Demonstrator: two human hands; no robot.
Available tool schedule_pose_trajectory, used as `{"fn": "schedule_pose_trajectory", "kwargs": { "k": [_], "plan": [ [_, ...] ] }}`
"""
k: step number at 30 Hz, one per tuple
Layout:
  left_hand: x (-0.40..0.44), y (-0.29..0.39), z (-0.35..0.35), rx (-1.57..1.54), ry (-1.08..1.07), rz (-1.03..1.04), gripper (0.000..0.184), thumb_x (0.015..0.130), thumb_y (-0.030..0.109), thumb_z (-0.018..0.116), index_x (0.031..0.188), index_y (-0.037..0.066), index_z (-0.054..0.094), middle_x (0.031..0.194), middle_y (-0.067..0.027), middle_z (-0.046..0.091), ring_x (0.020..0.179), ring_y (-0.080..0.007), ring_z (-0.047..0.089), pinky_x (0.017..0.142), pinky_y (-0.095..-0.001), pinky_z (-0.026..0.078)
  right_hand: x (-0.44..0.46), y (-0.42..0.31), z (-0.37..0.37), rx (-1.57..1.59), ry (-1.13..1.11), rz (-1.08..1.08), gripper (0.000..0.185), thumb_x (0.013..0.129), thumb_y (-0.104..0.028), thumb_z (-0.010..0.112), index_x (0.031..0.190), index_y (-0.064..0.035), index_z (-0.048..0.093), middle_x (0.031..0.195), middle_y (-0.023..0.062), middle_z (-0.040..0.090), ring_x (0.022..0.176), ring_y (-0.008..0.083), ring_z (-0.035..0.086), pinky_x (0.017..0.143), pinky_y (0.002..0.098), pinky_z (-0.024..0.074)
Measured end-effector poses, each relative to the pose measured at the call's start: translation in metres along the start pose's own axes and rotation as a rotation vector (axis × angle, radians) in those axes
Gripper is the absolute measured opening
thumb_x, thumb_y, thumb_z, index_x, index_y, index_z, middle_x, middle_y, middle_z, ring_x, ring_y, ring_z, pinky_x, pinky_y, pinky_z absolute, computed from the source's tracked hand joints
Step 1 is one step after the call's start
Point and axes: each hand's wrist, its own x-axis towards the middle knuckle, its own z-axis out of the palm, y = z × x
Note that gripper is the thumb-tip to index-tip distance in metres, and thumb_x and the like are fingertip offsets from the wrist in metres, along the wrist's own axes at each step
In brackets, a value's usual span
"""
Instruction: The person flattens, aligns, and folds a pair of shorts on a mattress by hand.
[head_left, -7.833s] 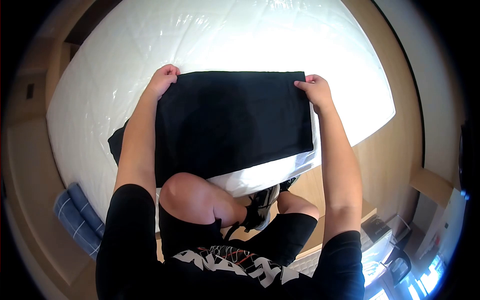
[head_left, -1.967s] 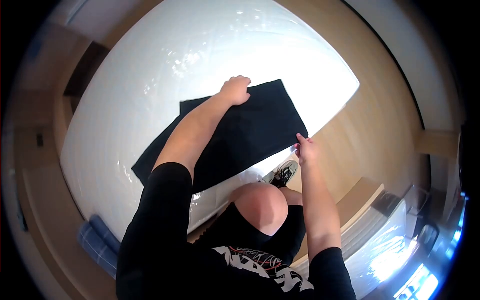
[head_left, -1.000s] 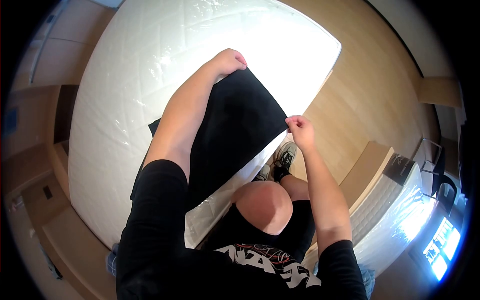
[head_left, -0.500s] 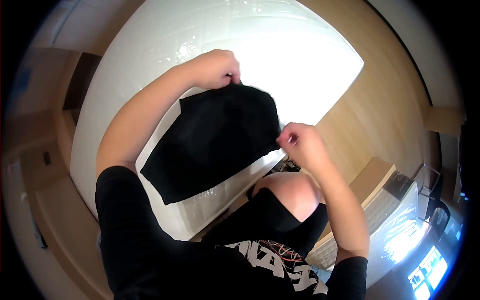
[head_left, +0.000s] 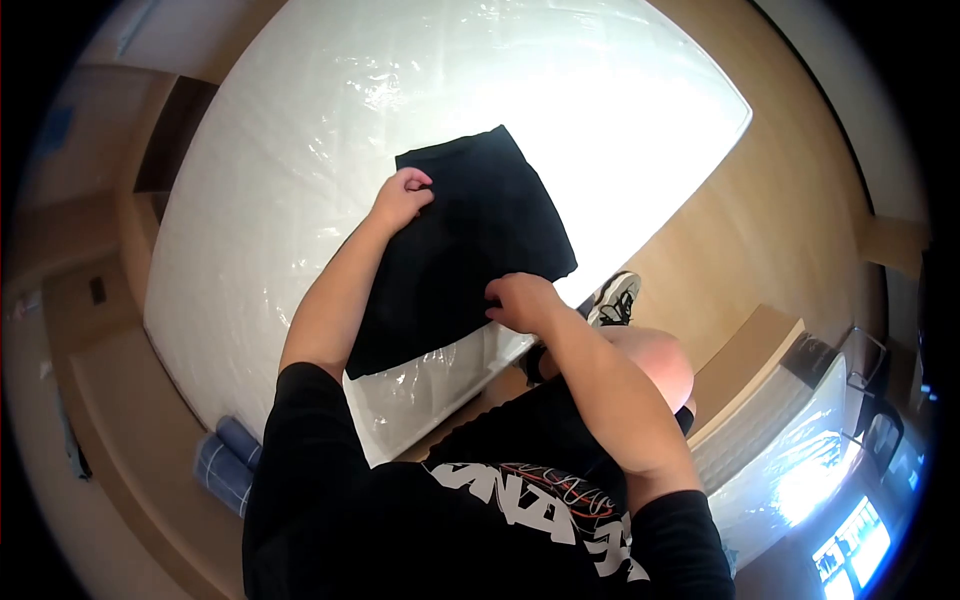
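A black garment (head_left: 470,225) lies spread on the white, plastic-covered mattress (head_left: 600,120); its exact kind is hard to tell. My left hand (head_left: 402,198) is at the garment's upper left edge, fingers curled in a pinch on the cloth. Close to the lower right edge, my right hand (head_left: 522,302) also has bent fingers closed against the fabric. The garment's far end, with a straight band-like edge, points away from me, and its near left corner reaches toward my left elbow.
Rolled blue checked cloth (head_left: 225,465) sits left of my body. On the right are a cardboard piece (head_left: 750,360) and a plastic-wrapped quilted mattress (head_left: 780,440). My shoe (head_left: 615,298) rests on the wooden floor (head_left: 720,230) beside the mattress edge.
The garment has turned and now lies flatter, its far end squared. My left hand has moved from the far edge down to the left edge; my right hand has shifted left along the near edge.
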Motion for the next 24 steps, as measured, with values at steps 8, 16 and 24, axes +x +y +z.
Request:
{"fn": "schedule_pose_trajectory", "kwargs": {
  "k": [8, 16, 24],
  "plan": [
    [0.026, 0.009, 0.007, 0.196, -0.071, -0.153, 0.016, 0.085, 0.014, 0.072, 0.095, 0.004, 0.064, 0.079, -0.0019, 0.062, 0.067, -0.0124, 0.058, 0.057, -0.0284, 0.048, -0.016, 0.037, -0.025, -0.139, 0.396, 0.186, 0.052, 0.069, -0.005, 0.069, 0.119, -0.0147, 0.059, 0.118, 0.0098, 0.055, 0.110, 0.0306, 0.053, 0.091, 0.0419, 0.0440],
    [0.028, 0.016, 0.003, 0.123, -0.210, -0.196, 0.023, 0.091, 0.019, 0.066, 0.105, 0.001, 0.065, 0.082, -0.0064, 0.065, 0.062, -0.0138, 0.059, 0.055, -0.0289, 0.048, -0.036, 0.068, -0.028, -0.004, 0.396, 0.194, 0.065, 0.068, -0.003, 0.072, 0.128, -0.0185, 0.054, 0.123, 0.0151, 0.051, 0.110, 0.0370, 0.053, 0.093, 0.0430, 0.0472],
    [0.021, 0.015, 0.000, 0.019, -0.241, -0.201, 0.031, 0.093, 0.018, 0.063, 0.118, -0.001, 0.061, 0.083, -0.0019, 0.062, 0.062, -0.0101, 0.054, 0.053, -0.0257, 0.045, -0.034, 0.080, -0.022, -0.158, 0.355, 0.270, 0.058, 0.074, -0.010, 0.071, 0.128, -0.0179, 0.054, 0.117, 0.0096, 0.055, 0.105, 0.0296, 0.059, 0.091, 0.0420, 0.0469]
  ]
}}
